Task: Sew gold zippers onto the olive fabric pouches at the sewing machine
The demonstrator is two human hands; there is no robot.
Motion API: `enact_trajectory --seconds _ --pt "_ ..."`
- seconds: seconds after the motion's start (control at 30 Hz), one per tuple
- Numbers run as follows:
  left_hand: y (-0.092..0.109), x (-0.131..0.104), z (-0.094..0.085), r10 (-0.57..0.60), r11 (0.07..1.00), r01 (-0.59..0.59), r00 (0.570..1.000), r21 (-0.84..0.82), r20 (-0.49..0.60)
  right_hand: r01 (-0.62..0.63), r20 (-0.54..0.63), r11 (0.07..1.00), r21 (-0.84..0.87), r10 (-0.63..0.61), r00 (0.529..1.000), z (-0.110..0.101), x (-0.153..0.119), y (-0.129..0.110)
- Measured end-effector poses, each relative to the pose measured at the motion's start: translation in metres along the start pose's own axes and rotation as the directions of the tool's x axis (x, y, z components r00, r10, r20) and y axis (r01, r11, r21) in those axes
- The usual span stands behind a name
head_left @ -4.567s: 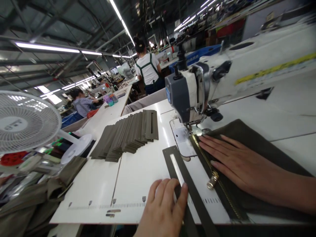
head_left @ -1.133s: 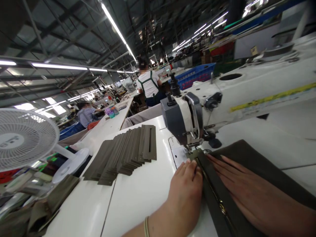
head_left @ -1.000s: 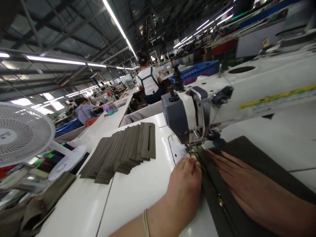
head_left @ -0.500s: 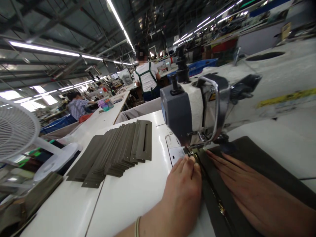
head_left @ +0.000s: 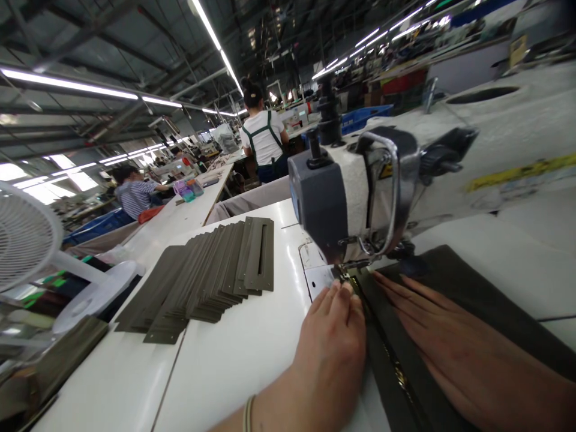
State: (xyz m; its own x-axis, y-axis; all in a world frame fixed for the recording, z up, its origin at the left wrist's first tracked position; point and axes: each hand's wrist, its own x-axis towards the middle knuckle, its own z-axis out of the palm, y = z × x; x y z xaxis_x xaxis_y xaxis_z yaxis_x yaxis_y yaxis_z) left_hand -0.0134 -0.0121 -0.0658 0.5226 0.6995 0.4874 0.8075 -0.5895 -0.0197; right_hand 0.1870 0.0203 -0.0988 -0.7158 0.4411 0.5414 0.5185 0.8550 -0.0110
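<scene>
**Both hands flat at the needle**

Your left hand [head_left: 335,354] presses fingers together on the left edge of the dark olive fabric panel with a brass zipper [head_left: 450,282]. Your right hand [head_left: 454,354] lies spread flat on it. Just beyond stands the white-and-grey sewing machine head [head_left: 351,192]; far left, a fanned stack of olive slotted strips [head_left: 207,276].

White fan [head_left: 24,237] left; olive strips [head_left: 202,276] fanned.

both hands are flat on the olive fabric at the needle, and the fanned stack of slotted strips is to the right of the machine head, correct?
Not quite. The head view shows the stack of slotted strips left of the machine head, not right. The left hand and right hand do rest on the olive fabric.
</scene>
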Motion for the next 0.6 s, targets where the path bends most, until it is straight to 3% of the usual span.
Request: enact_trajectory --seconds 0.33,0.6 --pt "-0.0015 0.0015 0.0001 0.024 0.999 -0.023 0.999 0.026 -0.027 -0.041 0.011 0.999 -0.032 0.041 0.999 -0.0015 0.0017 -0.0039" --pt "-0.0043 0.0041 0.0007 0.022 1.000 -0.023 0.999 0.015 0.046 -0.003 -0.059 0.999 -0.043 0.001 0.998 0.0031 0.0019 -0.0015"
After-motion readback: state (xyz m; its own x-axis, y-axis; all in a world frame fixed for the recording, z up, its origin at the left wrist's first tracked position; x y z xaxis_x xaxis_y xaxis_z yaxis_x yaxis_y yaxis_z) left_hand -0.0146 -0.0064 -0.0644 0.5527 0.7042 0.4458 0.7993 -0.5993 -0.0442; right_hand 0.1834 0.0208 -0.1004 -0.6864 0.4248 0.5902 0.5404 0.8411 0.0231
